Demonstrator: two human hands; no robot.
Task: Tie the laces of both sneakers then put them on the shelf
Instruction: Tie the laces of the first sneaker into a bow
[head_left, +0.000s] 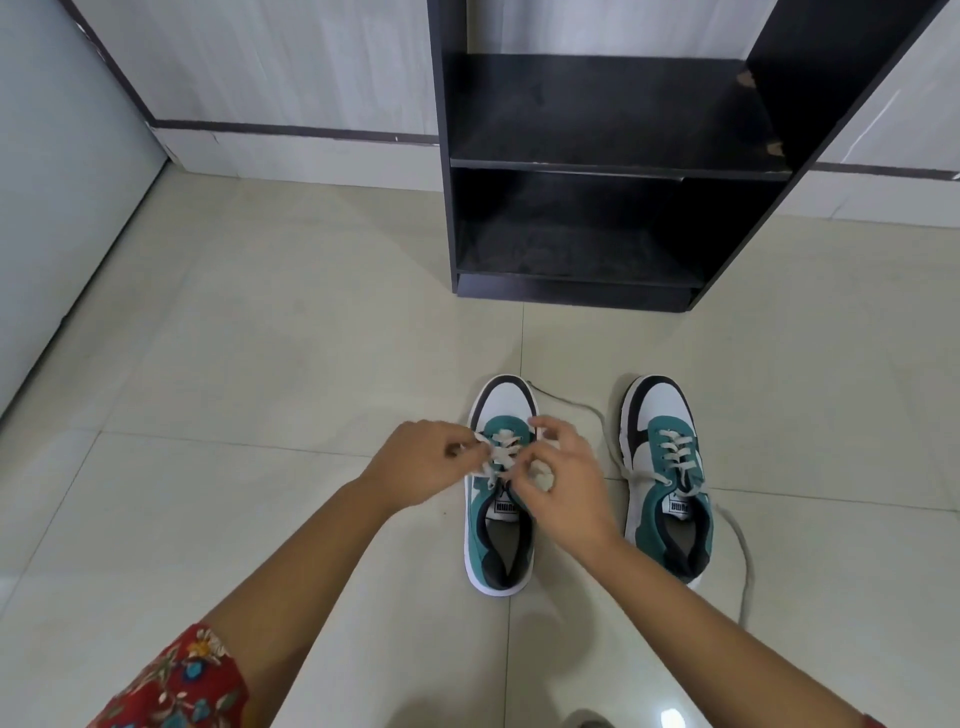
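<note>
Two teal, white and black sneakers stand side by side on the tiled floor, toes pointing away from me. Over the left sneaker my left hand and my right hand each pinch a strand of its white laces above the tongue. The right sneaker stands untouched, its loose laces trailing over the floor on both sides. The black shelf unit stands against the wall beyond the sneakers, with two bare boards in view.
Beige glossy floor tiles spread around the sneakers. A white wall with a dark stripe runs behind the shelf. A pale door or panel stands at the left. My red patterned sleeve shows at the bottom left.
</note>
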